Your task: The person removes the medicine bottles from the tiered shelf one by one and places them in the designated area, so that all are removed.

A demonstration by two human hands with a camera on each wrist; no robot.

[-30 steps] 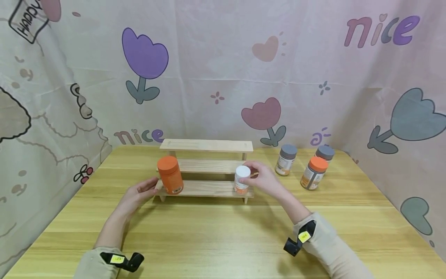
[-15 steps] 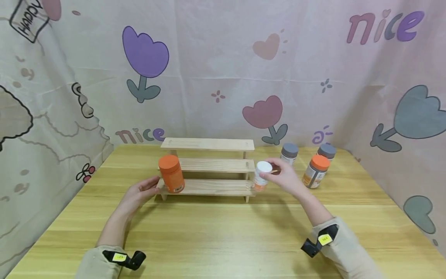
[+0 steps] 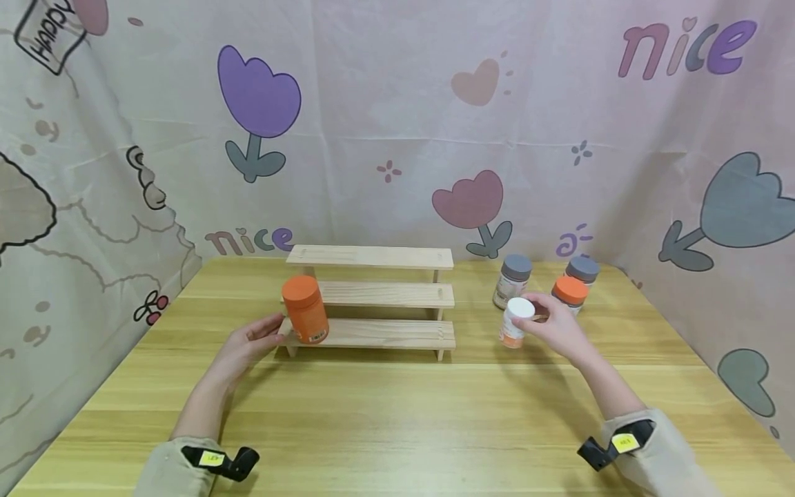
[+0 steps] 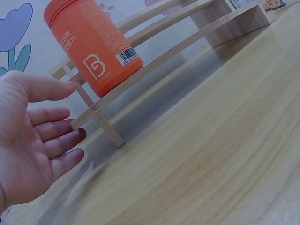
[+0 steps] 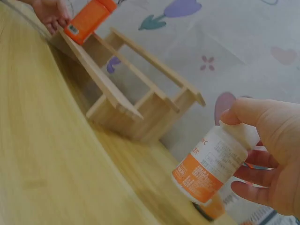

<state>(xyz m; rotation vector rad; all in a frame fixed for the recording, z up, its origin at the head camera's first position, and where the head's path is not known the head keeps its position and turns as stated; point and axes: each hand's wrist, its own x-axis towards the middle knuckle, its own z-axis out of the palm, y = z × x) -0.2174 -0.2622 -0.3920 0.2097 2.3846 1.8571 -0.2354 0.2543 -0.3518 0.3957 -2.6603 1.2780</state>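
My right hand [image 3: 559, 328] pinches a small white pill bottle [image 5: 211, 161] with an orange lower label by its white cap, to the right of the wooden shelf. In the head view the white bottle [image 3: 513, 323] stands roughly upright. A three-step wooden shelf [image 3: 385, 335] stands mid-table. On the left end of its lowest step is an orange pill bottle [image 3: 306, 310] with an orange cap. Beside that end lies my left hand [image 3: 248, 345], fingers loosely extended; in the left wrist view its fingertips [image 4: 77, 136] are at the step's corner, and contact is hard to tell.
Behind my right hand stand a grey-capped bottle [image 3: 512, 279], another grey-capped bottle [image 3: 582, 268] and an orange-capped bottle [image 3: 569, 293], partly hidden by the hand. A patterned cloth [image 3: 373, 124] hangs behind the wooden table [image 3: 385, 428].
My right hand has carried the white bottle from the right end of the lowest step rightward, away from the shelf, towards the other bottles. My left hand and the orange bottle stay in place.
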